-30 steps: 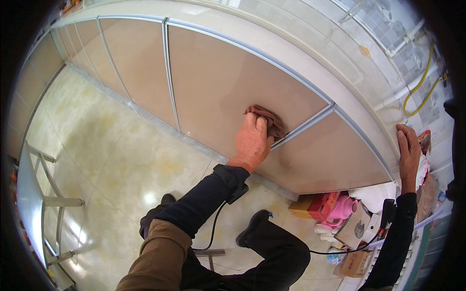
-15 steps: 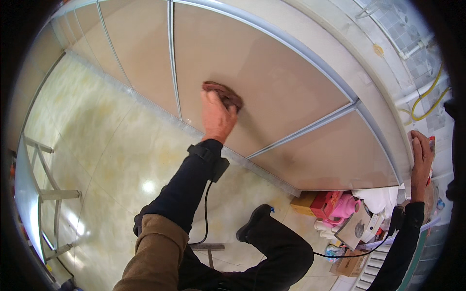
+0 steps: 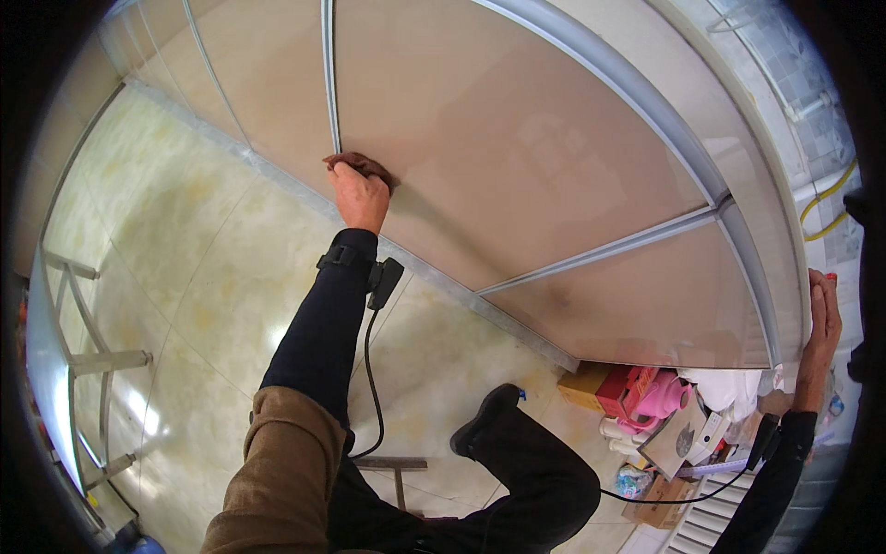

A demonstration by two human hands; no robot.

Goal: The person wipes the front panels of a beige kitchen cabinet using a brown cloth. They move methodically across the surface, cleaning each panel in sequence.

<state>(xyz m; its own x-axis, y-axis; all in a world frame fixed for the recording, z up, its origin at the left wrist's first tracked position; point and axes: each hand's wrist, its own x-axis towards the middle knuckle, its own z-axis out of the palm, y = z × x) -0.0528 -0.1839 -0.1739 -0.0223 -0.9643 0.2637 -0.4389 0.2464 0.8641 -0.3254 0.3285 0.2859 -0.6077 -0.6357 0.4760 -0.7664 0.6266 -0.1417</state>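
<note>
A dark reddish-brown cloth point(image 3: 374, 170) is bunched in my left hand point(image 3: 360, 198). My left hand presses it against the lower part of a glossy beige cabinet panel point(image 3: 517, 157), beside a grey metal strip point(image 3: 329, 83). My fingers are closed round the cloth and partly hidden by it. At the far right my right hand point(image 3: 820, 323) rests on the edge of the white countertop point(image 3: 784, 194), fingers stretched out. A small red thing shows by its fingertips, too little of it to name.
A pink plastic jug point(image 3: 662, 397), a red box point(image 3: 628, 388) and a cardboard box point(image 3: 663, 501) are piled past the cabinet's end. A metal-legged table point(image 3: 55, 351) stands at the left. A stool point(image 3: 397, 464) is near my legs. A black cable hangs from my left wrist.
My left hand has moved left and slightly up in the picture with the cloth, to the metal strip. My right hand appears a little lower and further right, still at the countertop edge.
</note>
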